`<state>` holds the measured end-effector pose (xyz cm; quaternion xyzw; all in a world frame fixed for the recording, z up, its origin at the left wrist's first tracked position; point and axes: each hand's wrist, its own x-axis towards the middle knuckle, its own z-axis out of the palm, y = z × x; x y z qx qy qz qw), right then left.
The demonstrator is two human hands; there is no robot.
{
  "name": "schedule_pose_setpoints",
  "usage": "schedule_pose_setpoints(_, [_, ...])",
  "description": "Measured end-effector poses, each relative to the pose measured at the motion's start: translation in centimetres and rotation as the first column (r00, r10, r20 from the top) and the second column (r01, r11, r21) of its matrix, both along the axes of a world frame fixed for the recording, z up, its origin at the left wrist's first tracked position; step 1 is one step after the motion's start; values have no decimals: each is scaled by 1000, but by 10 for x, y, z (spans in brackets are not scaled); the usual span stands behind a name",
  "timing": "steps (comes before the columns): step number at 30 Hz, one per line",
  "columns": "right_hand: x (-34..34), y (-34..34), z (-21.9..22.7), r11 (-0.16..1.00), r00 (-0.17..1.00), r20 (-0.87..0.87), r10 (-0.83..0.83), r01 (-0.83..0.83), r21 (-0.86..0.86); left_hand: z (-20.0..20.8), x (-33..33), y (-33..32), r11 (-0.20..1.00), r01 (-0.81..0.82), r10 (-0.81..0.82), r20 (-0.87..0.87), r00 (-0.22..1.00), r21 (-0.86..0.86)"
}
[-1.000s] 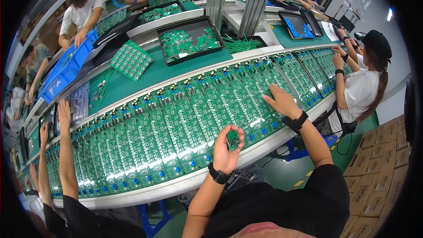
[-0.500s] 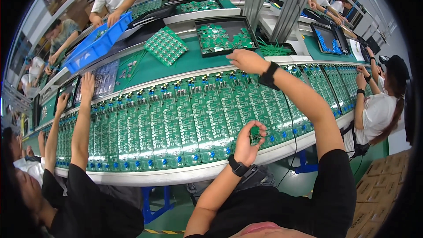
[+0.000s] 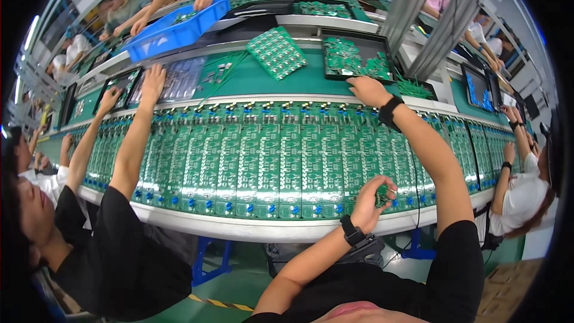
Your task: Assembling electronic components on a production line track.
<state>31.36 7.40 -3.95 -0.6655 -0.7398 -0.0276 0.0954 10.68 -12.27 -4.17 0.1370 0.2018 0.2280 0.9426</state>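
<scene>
My left hand (image 3: 366,208) is curled, palm up, around small green circuit boards (image 3: 381,196), above the near edge of a long row of green circuit boards (image 3: 287,161). My right hand (image 3: 371,92) reaches to the far side of that row, by the front rim of a black tray (image 3: 357,32) holding many small green boards (image 3: 347,57). Its fingers are bent together and point left; anything between them is hidden. Blue parts (image 3: 272,209) line the near ends of the boards in the row.
Beyond the row lie a panel of small boards (image 3: 276,52), green strips (image 3: 412,88) and a blue bin (image 3: 173,39). A metal post (image 3: 451,18) stands at the right. A black cable (image 3: 417,182) crosses the row. On the left, a co-worker's arms (image 3: 128,149) reach over it.
The view has swung left, so the bench things appear farther right. My right hand stays by the tray's front rim, and my left still holds the small boards.
</scene>
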Motion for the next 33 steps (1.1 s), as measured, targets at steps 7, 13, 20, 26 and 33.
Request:
schedule_pose_setpoints(7, [-9,8,-4,997,996,-48,-70,68,-37,-5,-1,1,999,29,-30,28,999,32])
schedule_pose_setpoints(13, [-20,8,3,996,994,84,-71,66,65,-1,0,3,1000,17,-17,26,1000,19])
schedule_pose_setpoints(20, [-20,6,15,996,968,243,-57,38,79,-4,3,-1,1000,-12,12,20,1000,4])
schedule_pose_setpoints(26, [3,-13,51,989,974,179,-136,125,73,-5,6,-3,999,2,-1,15,1000,-43])
schedule_pose_setpoints(33, [185,-166,84,822,861,-128,-493,509,255,-1,6,-1,1000,-6,5,-8,1000,-25])
